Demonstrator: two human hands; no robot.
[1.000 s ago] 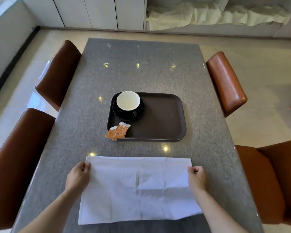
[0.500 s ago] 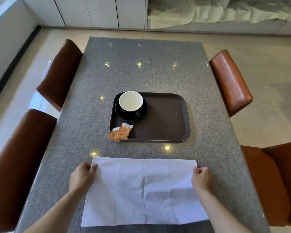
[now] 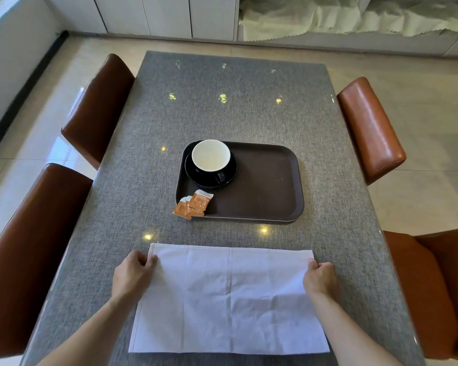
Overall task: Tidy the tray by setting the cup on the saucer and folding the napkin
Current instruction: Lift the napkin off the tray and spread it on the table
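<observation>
A white cloth napkin [image 3: 230,299] lies flat on the grey table, near its front edge, folded into a wide rectangle. My left hand [image 3: 132,273] pinches its far left corner. My right hand [image 3: 320,277] pinches its far right corner. Behind the napkin stands a dark brown tray [image 3: 270,186]. In the tray's far left part a black cup [image 3: 211,157] with a white inside stands upright on a black saucer [image 3: 230,175], handle toward me.
Two orange sachets [image 3: 195,204] lie over the tray's near left corner, partly on the grey table [image 3: 236,107]. Brown leather chairs stand on both sides: two on the left [image 3: 98,107], two on the right [image 3: 370,128]. White cabinets line the far wall.
Both hands stay at the napkin's far corners; the napkin's far edge looks a little straighter. The view has shifted slightly. Cup, saucer, tray and sachets have not moved.
</observation>
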